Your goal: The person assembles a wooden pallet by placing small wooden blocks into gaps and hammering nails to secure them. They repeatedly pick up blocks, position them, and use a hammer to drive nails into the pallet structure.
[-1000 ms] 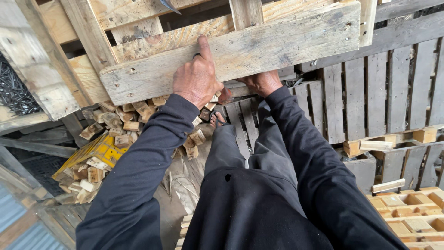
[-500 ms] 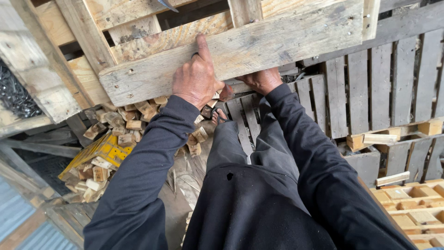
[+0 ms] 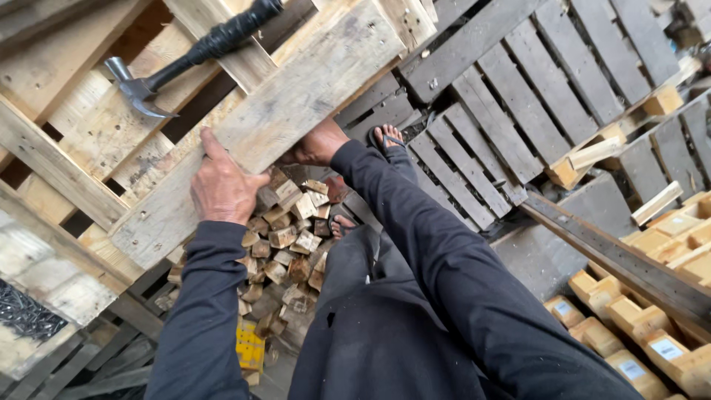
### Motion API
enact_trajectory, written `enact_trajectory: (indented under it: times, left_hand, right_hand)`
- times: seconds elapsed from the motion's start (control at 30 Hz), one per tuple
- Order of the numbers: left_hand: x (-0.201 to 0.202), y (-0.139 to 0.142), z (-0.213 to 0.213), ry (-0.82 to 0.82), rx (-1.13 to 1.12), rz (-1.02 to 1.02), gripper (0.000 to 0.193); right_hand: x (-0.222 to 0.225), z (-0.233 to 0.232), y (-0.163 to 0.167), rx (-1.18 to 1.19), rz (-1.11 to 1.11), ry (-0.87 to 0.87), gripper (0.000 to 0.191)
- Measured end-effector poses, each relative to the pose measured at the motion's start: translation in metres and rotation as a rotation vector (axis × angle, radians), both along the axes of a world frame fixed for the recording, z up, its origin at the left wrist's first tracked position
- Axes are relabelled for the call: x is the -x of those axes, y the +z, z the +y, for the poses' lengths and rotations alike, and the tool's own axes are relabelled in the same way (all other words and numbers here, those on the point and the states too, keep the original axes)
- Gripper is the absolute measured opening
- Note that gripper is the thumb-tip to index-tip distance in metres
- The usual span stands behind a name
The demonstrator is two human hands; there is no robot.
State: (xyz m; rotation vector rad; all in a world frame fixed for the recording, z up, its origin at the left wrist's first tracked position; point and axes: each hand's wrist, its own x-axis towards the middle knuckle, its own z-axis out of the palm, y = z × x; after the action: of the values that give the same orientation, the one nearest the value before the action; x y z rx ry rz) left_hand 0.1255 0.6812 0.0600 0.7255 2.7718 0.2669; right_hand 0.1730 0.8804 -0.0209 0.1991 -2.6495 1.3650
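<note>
My left hand (image 3: 221, 187) grips the near edge of a wide weathered plank (image 3: 289, 104), the thumb lying on its top face. My right hand (image 3: 318, 143) holds the same plank from underneath, the fingers hidden behind the wood. The plank belongs to a light wooden pallet (image 3: 67, 178) that stands in front of me. A claw hammer (image 3: 185, 55) with a black handle lies on the pallet's slats above the plank, apart from both hands. My feet in sandals (image 3: 386, 138) stand on grey pallets below.
A heap of small wooden blocks (image 3: 285, 244) lies under the plank by my feet, with a yellow object (image 3: 250, 344) beside it. Grey pallets (image 3: 533, 104) cover the floor on the right. Light wooden block assemblies (image 3: 652, 333) are stacked at lower right. Dark nails (image 3: 26, 315) sit at lower left.
The view has swung so the plank now runs diagonally and the hammer has come into sight. Both hands keep their hold on the plank.
</note>
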Motion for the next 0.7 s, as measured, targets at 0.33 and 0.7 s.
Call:
enact_trajectory:
  times: [0.33,0.7]
  left_hand:
    - [0.012,0.0,-0.01,0.35,-0.645,-0.205,0.023]
    - [0.024,0.015,-0.009,0.282,-0.47,0.009,0.01]
  right_hand:
    - [-0.07,0.046,0.058,-0.236,-0.025,0.245,0.072]
    - [0.161,0.123,0.122,-0.358,0.133,0.305,0.023]
